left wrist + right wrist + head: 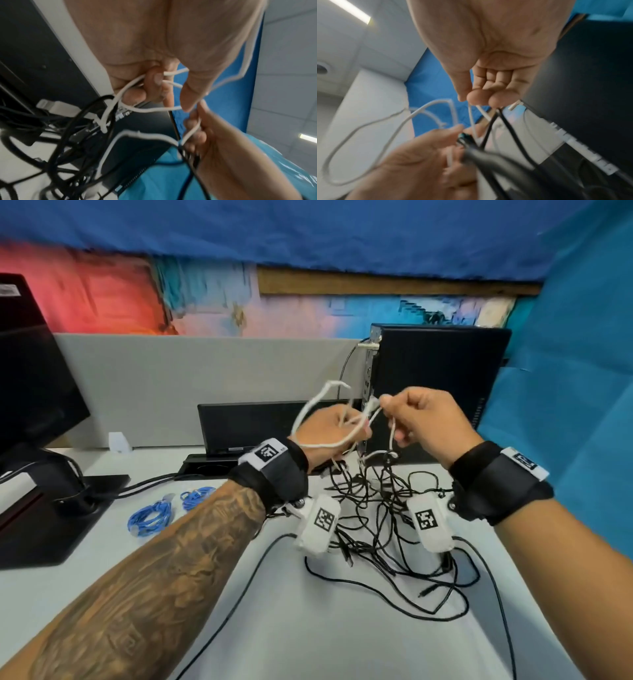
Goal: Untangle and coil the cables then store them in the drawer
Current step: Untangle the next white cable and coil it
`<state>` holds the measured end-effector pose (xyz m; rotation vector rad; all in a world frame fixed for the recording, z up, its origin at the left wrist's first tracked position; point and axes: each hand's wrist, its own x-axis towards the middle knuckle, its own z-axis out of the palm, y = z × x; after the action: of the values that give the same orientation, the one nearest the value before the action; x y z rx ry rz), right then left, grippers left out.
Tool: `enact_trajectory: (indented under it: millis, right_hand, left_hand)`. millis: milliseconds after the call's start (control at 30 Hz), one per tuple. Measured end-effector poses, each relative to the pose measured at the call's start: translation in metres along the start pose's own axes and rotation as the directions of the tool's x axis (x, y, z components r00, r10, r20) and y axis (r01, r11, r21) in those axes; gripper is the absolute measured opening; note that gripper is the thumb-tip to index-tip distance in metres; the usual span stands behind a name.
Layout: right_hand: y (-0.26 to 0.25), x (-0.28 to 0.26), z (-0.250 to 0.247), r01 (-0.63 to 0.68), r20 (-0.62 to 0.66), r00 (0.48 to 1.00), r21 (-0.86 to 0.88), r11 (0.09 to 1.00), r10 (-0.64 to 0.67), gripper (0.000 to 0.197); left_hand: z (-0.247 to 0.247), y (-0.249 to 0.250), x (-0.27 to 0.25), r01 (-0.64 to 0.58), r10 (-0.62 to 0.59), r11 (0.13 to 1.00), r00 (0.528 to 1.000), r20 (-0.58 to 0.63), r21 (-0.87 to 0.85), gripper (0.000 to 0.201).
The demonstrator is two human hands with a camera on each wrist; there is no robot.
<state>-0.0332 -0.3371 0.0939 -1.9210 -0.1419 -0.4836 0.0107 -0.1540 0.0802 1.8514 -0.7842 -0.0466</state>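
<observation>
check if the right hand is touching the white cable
Touching: in the head view the right hand pinches the white cable between its fingertips.

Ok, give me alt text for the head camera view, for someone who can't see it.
Two hands raised over a white desk work a white cable: the left hand grips its loops, the right hand pinches a strand. Below lies a tangle of black cables; two coiled blue cables sit left, a black computer tower behind.

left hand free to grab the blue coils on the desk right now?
Probably not: the left hand grips white cable loops. The blue coils lie uncovered beside that forearm, so the path looks open once it lets go.
</observation>
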Motion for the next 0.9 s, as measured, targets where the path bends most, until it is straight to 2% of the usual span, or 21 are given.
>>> enact_trajectory:
  millis: [67,167,233,300,400,467,533,633,733,833,900]
  right_hand:
    - [-0.009,-0.001,0.007,0.015,0.023,1.0,0.024,1.0,-0.016,0.031]
    - [-0.011,-0.004,0.011,0.078,-0.018,0.997,-0.025,0.997,-0.078,0.033]
    - [-0.007,-0.007,0.012,0.131,-0.044,0.99,-0.006,0.991,-0.131,0.024]
    - [0.005,-0.012,0.016,0.128,-0.001,0.992,-0.005,0.992,-0.128,0.016]
    - [0.027,-0.025,0.026,-0.023,0.244,0.97,0.034,0.999,0.014,0.03]
    - [0.039,-0.033,0.03,-0.005,0.319,0.947,-0.061,0.998,0.024,0.048]
    - [0.049,-0.035,0.029,0.036,0.313,0.949,-0.177,0.984,0.022,0.055]
    - [0.058,-0.032,0.027,0.044,0.338,0.938,-0.326,0.944,0.073,0.031]
    - [0.066,-0.03,0.021,-0.055,0.34,0.915,-0.428,0.902,0.217,0.021]
    - [0.087,-0.038,0.015,-0.08,0.354,0.851,-0.642,0.762,0.387,0.028]
    - [0.099,-0.043,0.008,-0.105,0.385,0.804,-0.66,0.744,0.454,0.049]
  left_hand:
    - [0.014,0.005,0.0,-0.024,0.016,0.996,0.995,0.094,0.087,0.013]
    - [0.02,0.006,0.003,0.015,-0.028,0.98,0.998,0.064,0.199,0.019]
    - [0.016,0.003,0.004,0.033,-0.04,0.989,0.998,0.049,0.142,0.023]
    - [0.013,-0.001,0.004,0.07,-0.07,0.997,0.997,-0.015,-0.034,0.024]
    - [0.013,-0.002,0.002,0.12,-0.152,0.933,0.986,-0.072,-0.339,0.019]
    - [0.01,-0.004,0.004,0.129,-0.185,0.877,0.98,-0.077,-0.463,0.02]
    - [0.007,-0.009,0.004,0.108,-0.186,0.874,0.975,-0.121,-0.473,0.022]
    - [0.003,-0.025,0.005,0.034,-0.134,0.905,0.969,-0.207,-0.425,0.029]
    - [-0.002,-0.028,0.01,-0.032,-0.162,0.836,0.94,-0.301,-0.548,0.031]
    - [-0.021,-0.009,0.016,-0.079,-0.188,0.759,0.924,-0.334,-0.646,0.032]
    - [-0.034,0.003,0.016,-0.082,-0.168,0.745,0.938,-0.305,-0.662,0.031]
